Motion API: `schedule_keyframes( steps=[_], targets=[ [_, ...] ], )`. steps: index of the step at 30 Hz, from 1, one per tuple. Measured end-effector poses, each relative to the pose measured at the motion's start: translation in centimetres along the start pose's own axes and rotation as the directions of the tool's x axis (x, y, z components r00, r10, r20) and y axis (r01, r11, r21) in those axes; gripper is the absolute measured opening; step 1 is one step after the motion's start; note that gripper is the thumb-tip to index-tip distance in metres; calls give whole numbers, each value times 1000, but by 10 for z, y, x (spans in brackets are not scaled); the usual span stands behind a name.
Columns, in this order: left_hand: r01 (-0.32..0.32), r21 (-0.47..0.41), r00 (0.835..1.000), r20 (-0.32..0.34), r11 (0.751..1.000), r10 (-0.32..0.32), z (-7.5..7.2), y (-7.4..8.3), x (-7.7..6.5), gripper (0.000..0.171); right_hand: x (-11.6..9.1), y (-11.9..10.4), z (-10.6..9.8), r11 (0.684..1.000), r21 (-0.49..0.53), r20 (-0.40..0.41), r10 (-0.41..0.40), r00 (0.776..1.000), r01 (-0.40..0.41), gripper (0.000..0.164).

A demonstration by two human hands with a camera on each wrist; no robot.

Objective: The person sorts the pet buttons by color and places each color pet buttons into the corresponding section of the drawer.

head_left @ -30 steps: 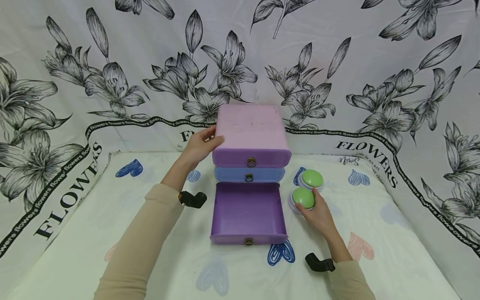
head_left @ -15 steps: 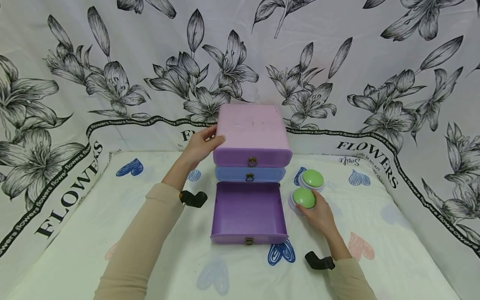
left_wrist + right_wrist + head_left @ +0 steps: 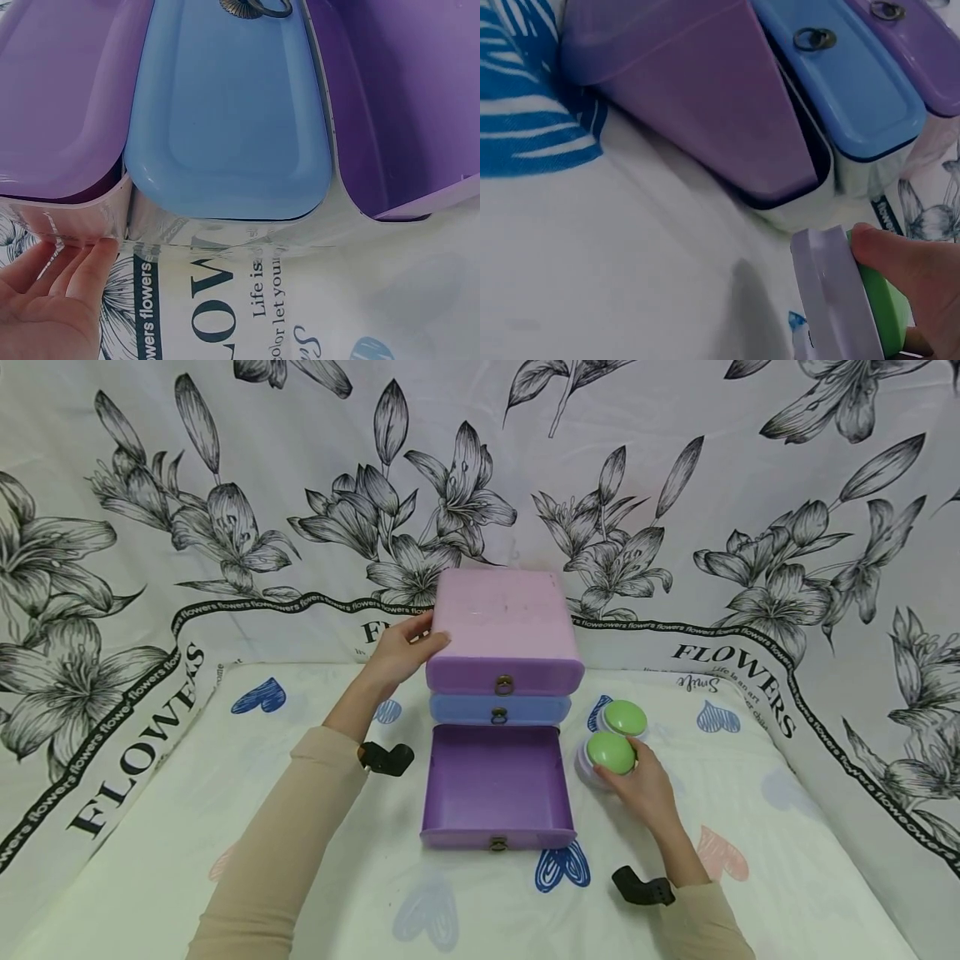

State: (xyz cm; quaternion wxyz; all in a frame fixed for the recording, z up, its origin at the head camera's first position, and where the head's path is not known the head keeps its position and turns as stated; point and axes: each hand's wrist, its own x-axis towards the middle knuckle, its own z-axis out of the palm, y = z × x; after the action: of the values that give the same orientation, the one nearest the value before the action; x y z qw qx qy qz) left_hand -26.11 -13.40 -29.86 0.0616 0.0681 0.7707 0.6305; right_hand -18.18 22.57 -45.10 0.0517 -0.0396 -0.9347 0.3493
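Note:
A small three-tier drawer cabinet [image 3: 504, 614] has a pink top. The upper purple drawer [image 3: 465, 677] and the blue drawer [image 3: 232, 112] are closed; the bottom purple drawer [image 3: 495, 789] is pulled out, with nothing inside. My left hand [image 3: 401, 652] rests on the cabinet's upper left side, fingers [image 3: 90, 270] fairly straight against the pink wall. To the drawer's right, my right hand [image 3: 647, 789] pinches a round white push button with a green domed top [image 3: 611, 752]. It looks tilted and raised off the cloth in the right wrist view. A second green-topped button [image 3: 625, 717] stands just behind.
A white cloth with heart prints [image 3: 360, 877] covers the surface. Behind hangs a flower-printed curtain [image 3: 480, 527], close to the cabinet's back. Each wrist wears a black camera mount, such as the right one [image 3: 642, 887].
The button in my right hand has risen and tilted slightly, its green top shifting a little up and right. My left hand and the drawers stay as they were.

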Motion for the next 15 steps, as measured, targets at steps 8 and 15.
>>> schedule_keyframes(
  steps=[8,15],
  targets=[
    [5,3,1000,-2,1000,-5,0,0,0,64,-7,-20,-12,999,20,-26,-43,999,44,82],
    [-10,15,1000,-19,1000,10,-2,-13,10,65,-16,-43,-16,995,46,6,-93,996,93,80]
  ],
)
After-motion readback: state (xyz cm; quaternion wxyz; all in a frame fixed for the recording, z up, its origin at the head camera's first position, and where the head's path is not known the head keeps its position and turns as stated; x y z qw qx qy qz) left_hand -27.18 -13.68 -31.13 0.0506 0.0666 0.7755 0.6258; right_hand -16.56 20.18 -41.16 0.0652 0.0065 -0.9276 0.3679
